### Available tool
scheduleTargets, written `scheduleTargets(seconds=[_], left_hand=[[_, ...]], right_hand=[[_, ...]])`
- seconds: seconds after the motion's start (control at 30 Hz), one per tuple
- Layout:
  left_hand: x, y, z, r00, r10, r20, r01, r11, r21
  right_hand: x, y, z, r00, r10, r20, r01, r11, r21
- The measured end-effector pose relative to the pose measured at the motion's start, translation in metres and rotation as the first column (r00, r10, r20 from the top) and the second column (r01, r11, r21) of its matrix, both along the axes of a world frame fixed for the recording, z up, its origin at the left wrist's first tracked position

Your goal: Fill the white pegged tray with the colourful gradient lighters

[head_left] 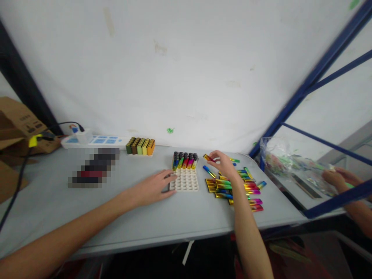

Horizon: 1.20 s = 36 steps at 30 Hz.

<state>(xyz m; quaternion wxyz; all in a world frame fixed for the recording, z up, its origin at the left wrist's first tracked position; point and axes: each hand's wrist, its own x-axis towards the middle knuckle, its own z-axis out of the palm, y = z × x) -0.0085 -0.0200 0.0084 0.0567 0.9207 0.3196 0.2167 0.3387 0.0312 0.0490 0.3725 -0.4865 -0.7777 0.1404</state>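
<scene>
A white tray [186,180] with rows of round holes lies on the table. Its back rows hold upright, shiny multicoloured lighters [186,161] with black tops; the front holes are bare. At the tray's left edge rests my left hand [157,188], fingers apart, their tips touching it. Right of the tray, my right hand [222,162] pinches a red-and-gold lighter [208,157] above the table, tilted, its other end hidden by the fingers. Under my right forearm spreads a loose pile of metallic lighters [223,185] in mixed colours, lying flat.
A second filled tray [140,146] stands at the back left, near a white power strip [101,140]. A pixelated dark object [94,168] lies left. Cardboard boxes [23,124] stand far left. Blue metal bars [290,108] rise at right; beyond them another person's hands [338,178] work beside plastic bags.
</scene>
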Motion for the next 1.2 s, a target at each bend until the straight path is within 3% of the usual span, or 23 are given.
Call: scheduleTargets(seconds=[0.2, 0.43, 0.57, 0.7, 1.0, 1.2], left_hand=[[0.0, -0.002, 0.004, 1.0, -0.003, -0.016, 0.003, 1.0, 0.004], [0.0, -0.001, 0.003, 1.0, 0.001, -0.01, -0.001, 1.0, 0.003], [0.0, -0.001, 0.002, 1.0, -0.002, -0.008, 0.002, 1.0, -0.001], [0.001, -0.001, 0.002, 1.0, -0.004, -0.001, 0.004, 1.0, 0.003], [0.002, -0.002, 0.003, 1.0, 0.007, -0.03, -0.007, 1.0, -0.012], [0.002, -0.002, 0.004, 1.0, 0.006, -0.026, -0.006, 1.0, -0.014]], right_hand=[[-0.023, -0.011, 0.012, 0.991, 0.111, -0.08, -0.106, 0.992, 0.073], [-0.037, -0.014, 0.009, 0.968, 0.185, -0.172, -0.193, 0.981, -0.027], [-0.046, -0.018, 0.013, 0.975, 0.198, -0.101, -0.206, 0.976, -0.068], [-0.055, -0.02, 0.015, 0.972, 0.235, 0.01, -0.235, 0.972, -0.025], [-0.076, -0.016, 0.0, 0.974, 0.219, 0.059, -0.215, 0.974, -0.076], [-0.083, -0.012, -0.003, 0.97, 0.207, 0.13, -0.212, 0.977, 0.021]])
